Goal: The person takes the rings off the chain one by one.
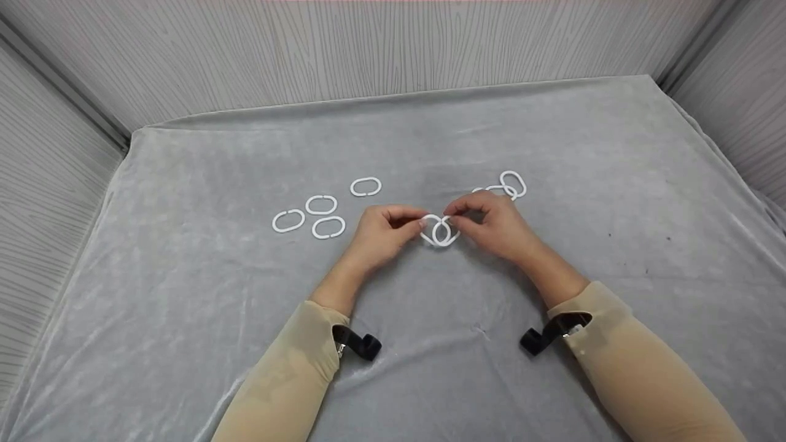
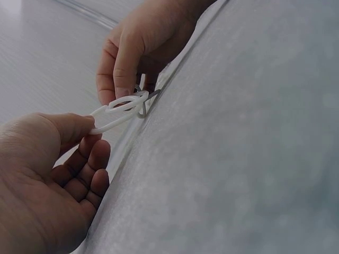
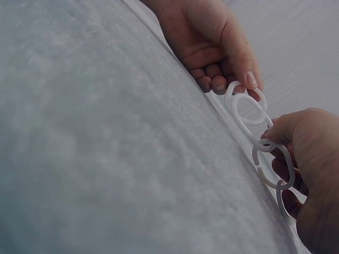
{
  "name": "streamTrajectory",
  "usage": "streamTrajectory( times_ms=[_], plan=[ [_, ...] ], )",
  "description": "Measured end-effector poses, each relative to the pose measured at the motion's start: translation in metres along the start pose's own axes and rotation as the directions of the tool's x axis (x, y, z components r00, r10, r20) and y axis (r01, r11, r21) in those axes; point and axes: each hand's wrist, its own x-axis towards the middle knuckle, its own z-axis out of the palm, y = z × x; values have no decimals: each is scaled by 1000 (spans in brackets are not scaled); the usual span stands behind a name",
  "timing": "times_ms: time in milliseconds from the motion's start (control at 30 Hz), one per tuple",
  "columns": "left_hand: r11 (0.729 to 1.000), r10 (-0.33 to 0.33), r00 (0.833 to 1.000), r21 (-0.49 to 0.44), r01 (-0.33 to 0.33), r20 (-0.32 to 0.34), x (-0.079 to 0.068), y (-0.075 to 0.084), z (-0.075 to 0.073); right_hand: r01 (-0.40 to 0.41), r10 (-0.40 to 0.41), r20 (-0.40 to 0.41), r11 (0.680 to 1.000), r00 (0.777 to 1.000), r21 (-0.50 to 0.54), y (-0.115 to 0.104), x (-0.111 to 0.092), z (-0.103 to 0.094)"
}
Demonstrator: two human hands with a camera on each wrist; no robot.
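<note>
Between thumb and index finger, my left hand pinches a white oval plastic link. My right hand pinches a second white link, held up close to the first. The two links overlap in the head view; whether one passes fully through the other I cannot tell. From the second link more joined links hang beside my right fingers, and one of these shows a small gap in its side. Beyond the right hand, the chain's far links lie on the cloth, partly hidden by the fingers.
Several loose white links with gaps lie left of the hands, another loose link a little farther back. Grey wrinkled cloth covers the table. Wood-grain panels stand behind and at the sides. Black wrist mounts jut inward from both sleeves.
</note>
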Motion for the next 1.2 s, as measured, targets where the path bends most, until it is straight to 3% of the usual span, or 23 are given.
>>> streamTrajectory(
  times_ms=[1200],
  plan=[
    [997, -41, 999, 58, 42, -27, 1, 1, 0, 18, -18, 3, 999, 1000, 36, 0, 0, 0]
  ],
)
